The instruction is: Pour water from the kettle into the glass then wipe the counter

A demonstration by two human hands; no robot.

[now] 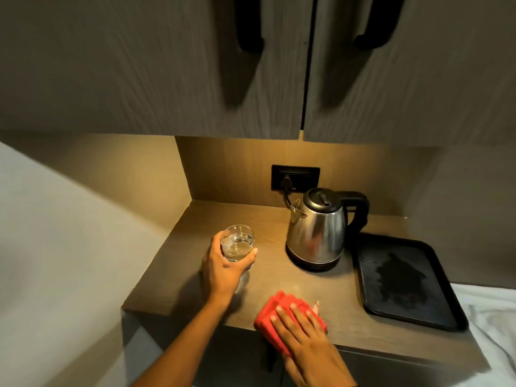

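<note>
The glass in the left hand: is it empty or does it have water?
It has water: the glass shows a clear water surface partway up.

Wood-grain counter point(279, 219): kettle point(318, 230) on base, black tray point(405, 280), red cloth point(282, 314).

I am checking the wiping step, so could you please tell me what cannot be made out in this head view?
- Counter beneath the red cloth: covered by the cloth and right hand, so wetness there is unseen.
- Glass base: hidden by the left hand; lifted or resting, unclear.
- Kettle water level: opaque body, lid closed.
- Black tray surface: dark patch, too dim to identify.
</note>
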